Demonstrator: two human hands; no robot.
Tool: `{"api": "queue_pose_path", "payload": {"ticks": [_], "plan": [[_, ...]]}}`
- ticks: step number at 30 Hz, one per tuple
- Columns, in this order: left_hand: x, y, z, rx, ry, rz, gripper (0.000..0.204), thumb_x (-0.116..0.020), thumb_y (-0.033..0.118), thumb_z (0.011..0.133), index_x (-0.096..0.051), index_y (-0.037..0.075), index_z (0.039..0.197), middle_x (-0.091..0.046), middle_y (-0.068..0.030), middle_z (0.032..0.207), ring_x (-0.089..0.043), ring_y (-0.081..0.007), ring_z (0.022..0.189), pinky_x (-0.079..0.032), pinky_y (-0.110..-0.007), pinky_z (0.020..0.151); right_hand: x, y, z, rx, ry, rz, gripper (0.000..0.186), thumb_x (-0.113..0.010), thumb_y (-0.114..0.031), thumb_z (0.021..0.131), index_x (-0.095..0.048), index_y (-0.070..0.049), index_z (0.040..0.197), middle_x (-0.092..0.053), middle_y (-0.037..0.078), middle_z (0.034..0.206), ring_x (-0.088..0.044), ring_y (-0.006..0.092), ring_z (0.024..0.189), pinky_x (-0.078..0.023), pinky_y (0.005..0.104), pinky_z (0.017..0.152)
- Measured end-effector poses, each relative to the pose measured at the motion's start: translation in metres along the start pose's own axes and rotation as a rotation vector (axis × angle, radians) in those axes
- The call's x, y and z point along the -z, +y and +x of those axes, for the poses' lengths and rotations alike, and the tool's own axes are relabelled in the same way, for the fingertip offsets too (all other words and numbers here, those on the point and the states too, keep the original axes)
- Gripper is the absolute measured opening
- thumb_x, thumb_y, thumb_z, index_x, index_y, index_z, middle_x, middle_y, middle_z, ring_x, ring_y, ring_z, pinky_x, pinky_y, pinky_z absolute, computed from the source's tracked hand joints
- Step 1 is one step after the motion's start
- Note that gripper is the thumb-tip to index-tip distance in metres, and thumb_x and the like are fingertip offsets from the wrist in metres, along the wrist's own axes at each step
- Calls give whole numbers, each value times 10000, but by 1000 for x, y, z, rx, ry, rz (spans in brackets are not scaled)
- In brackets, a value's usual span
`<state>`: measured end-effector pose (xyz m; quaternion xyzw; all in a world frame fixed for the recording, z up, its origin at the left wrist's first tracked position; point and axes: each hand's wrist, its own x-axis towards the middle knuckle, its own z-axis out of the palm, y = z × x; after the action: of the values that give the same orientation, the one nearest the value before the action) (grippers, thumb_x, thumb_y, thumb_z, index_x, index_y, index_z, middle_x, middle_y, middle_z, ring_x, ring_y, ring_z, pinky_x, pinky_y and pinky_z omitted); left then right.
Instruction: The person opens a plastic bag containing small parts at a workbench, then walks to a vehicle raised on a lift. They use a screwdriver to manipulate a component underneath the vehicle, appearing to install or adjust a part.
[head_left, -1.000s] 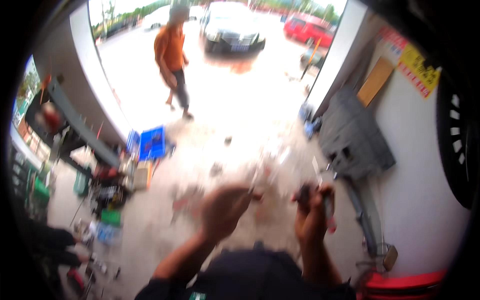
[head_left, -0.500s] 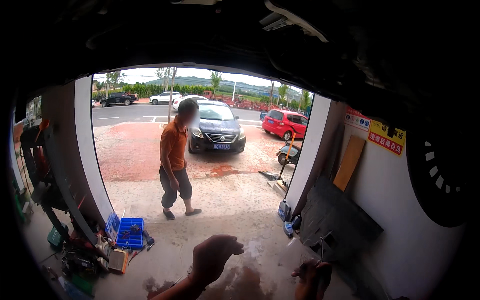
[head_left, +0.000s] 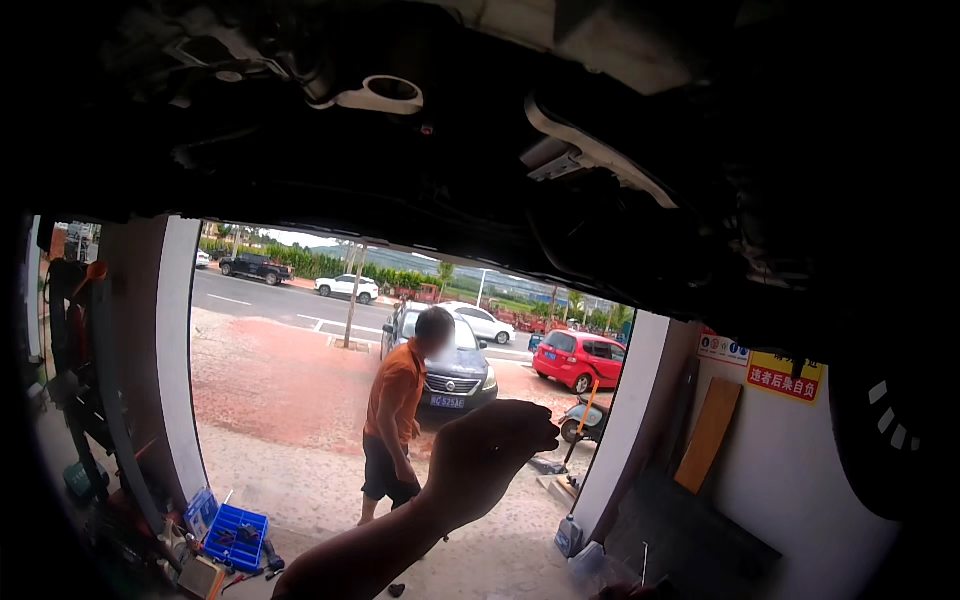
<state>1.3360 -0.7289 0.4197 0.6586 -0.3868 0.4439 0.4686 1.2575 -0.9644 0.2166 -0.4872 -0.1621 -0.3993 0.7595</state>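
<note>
Above me hangs the shadowed underside of a car, with a pale bracket bearing a round opening. My left hand is raised in mid-air beneath it, palm side turned away, fingers curled together; whatever they may hold is hidden. At the bottom edge, right of centre, the dark top of my right hand barely shows, by an upright thin metal tool shaft that it grips; the handle is out of frame.
A person in orange stands in the doorway, cars behind. Lower left: a blue parts tray, tools and a rack. Right: a dark panel and board against the wall, plus jugs.
My view has tilted up to the car's underside. My left hand has risen and moved right; my right hand has sunk almost out of frame. The person in orange has shifted rightward.
</note>
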Motion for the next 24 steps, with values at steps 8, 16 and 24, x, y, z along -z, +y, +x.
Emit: {"api": "queue_pose_path", "payload": {"ticks": [8, 16, 24], "plan": [[27, -12, 29, -275, 56, 167, 187, -634, -5, 860, -674, 13, 1042, -716, -80, 969, -716, -192, 914, -588, -291, 805, 2, 44, -1, 89, 126, -20, 243, -673, -153, 898, -460, -91, 997, -559, 114, 915, -574, 206, 767, -539, 348, 681], [70, -18, 25, -409, 124, 378, 105, -675, 45, 812, -701, 89, 903, -712, -46, 922, -706, -156, 832, -564, -294, 760, 9, 78, -4, 128, 32, -55, 148, -596, -69, 921, -484, -35, 1013, -626, 183, 999, -649, 266, 866, -573, 387, 744], [52, -33, 47, -425, 272, 227, 58, -676, 73, 822, -704, 124, 818, -716, -3, 830, -694, -148, 663, -560, -267, 621, -53, 33, 5, 175, 128, 19, 272, -703, -168, 881, -453, -113, 973, -537, 72, 845, -536, 174, 695, -518, 319, 636]]}}
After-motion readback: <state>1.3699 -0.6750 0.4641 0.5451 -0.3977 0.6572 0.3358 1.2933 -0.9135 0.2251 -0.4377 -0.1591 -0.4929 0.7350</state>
